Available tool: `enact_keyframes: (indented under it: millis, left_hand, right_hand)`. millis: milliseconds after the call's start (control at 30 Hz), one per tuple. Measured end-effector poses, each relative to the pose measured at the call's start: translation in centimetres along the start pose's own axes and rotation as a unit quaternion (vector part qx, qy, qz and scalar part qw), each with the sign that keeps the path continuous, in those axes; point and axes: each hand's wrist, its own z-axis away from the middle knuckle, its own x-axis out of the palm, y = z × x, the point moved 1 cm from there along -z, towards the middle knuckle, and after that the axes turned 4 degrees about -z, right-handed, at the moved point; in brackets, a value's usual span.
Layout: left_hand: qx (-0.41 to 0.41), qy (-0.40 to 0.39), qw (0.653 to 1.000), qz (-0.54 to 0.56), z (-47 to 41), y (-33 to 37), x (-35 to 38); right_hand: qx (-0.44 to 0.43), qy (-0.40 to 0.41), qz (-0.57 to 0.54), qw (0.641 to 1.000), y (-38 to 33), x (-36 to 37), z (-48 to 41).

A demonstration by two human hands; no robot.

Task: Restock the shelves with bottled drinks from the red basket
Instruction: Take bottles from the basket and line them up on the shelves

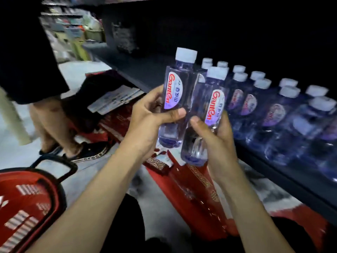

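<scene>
Gripping one water bottle each, the two hands are close together in front of the dark shelf (138,73), thumbs nearly meeting. The left hand (145,114) curls round the left bottle (173,92) at its middle. Its thumb lies across the front just under the white label with red lettering, and its fingers are behind. That bottle stands almost upright with its white cap on top.

The right hand (213,136) clasps the right bottle (206,115) lower on its body, thumb on the front and fingers wrapped behind. This one is also cap up but sits a little lower than the other. The two bottles stand side by side; whether they touch cannot be told.

Beyond the right hand and running off to its right, the shelved bottles (273,106) stand upright in rows on the shelf, white caps up and labels facing out.

Below both wrists, red cartons (191,198) lie on the floor against the foot of the shelf. Below and to the left of the left forearm is the red basket (27,207), with its black handle (54,165) raised; what it holds is too blurred to make out.

Farther off, to the left of the left hand, another person's legs (45,121) and a dark shoe (89,152) stand on the pale floor.
</scene>
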Motion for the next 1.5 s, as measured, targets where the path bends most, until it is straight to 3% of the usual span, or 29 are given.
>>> enact_keyframes:
  millis: [167, 400, 567, 733, 933, 1200, 1500]
  left_hand:
    - [-0.021, -0.058, 0.996, 0.060, -0.2, -3.4, 5.6]
    - [-0.056, -0.118, 0.991, 0.036, 1.2, -5.2, 14.1]
    - [-0.064, -0.159, 0.985, 0.020, 2.9, -7.6, 18.4]
    - [-0.034, -0.147, 0.985, -0.079, 4.0, -9.5, 21.7]
    - [-0.016, -0.146, 0.984, -0.099, 5.9, -11.0, 24.9]
    - [0.024, -0.110, 0.980, -0.163, 7.5, -12.7, 26.6]
    - [0.059, -0.132, 0.931, -0.335, 8.9, -13.0, 26.0]
  right_hand:
    - [-0.076, 0.074, 0.082, 0.991, -3.0, -5.1, 1.6]
    - [-0.160, 0.193, 0.197, 0.948, -6.7, -11.4, 4.1]
    - [-0.197, 0.283, 0.220, 0.912, -7.2, -15.5, 5.3]
    - [-0.196, 0.340, 0.246, 0.886, -7.5, -17.9, 6.3]
    - [-0.180, 0.398, 0.290, 0.852, -7.6, -20.6, 7.5]
    - [-0.148, 0.409, 0.293, 0.851, -7.1, -23.0, 7.8]
    - [-0.085, 0.429, 0.413, 0.799, -6.4, -23.7, 8.1]
